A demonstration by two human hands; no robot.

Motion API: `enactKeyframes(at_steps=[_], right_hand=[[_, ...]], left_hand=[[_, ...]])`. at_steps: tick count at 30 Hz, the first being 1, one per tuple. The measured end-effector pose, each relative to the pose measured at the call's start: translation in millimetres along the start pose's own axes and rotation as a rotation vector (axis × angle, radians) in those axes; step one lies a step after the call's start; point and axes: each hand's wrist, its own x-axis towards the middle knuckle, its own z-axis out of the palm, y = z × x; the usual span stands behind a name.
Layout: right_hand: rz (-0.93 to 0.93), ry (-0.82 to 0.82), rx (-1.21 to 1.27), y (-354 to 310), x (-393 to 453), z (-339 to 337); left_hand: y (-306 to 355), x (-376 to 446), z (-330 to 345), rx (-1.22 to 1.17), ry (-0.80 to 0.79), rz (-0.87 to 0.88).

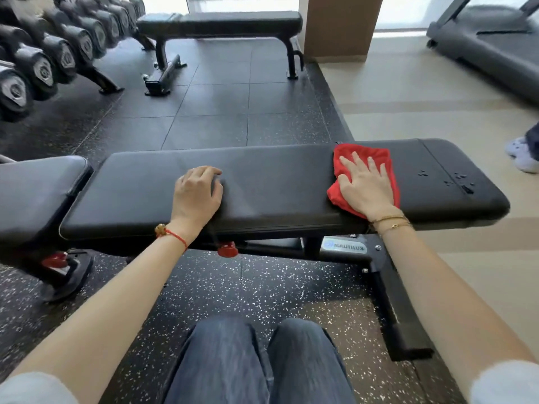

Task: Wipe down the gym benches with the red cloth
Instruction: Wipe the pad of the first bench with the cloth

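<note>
At the far left, a rack of dumbbells (pixel 43 62) is seen along the wall. Below it, the black seat pad (pixel 38 188) of the near bench is found, just beside the long pad (pixel 262 182) of that same bench. The left hand (pixel 198 193) is rested on the long pad, near its middle, with the fingers curled under and nothing held in them. A red string (pixel 175 234) is worn on that wrist. Farther back, a second bench (pixel 221 23) is stood on the dark floor. To the right, the red cloth (pixel 364 173) is laid on the long pad, and the right hand (pixel 364 182) is pressed flat on it with fingers spread. Past the cloth, what may be a few wet drops (pixel 458 179) are seen on the pad. A treadmill (pixel 490 39) is placed at the far right.
</note>
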Motion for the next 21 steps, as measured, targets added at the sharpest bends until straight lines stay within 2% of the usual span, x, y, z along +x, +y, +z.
enactKeyframes(at_steps=[6,14,21], right_hand=[[-0.087,0.023,0.034,9.9,-32.3,4.7],[0.207,0.005,0.03,43.4,2.7,-12.4],[0.07,-0.013,0.065,38.8,-11.9,-10.6]], left_hand=[[71.4,9.9,14.8,-0.144,-0.03,0.143],[147.1,8.6,56.0,-0.165,-0.195,0.252],[172.4,19.4,74.7,-0.182,-0.253,0.238]])
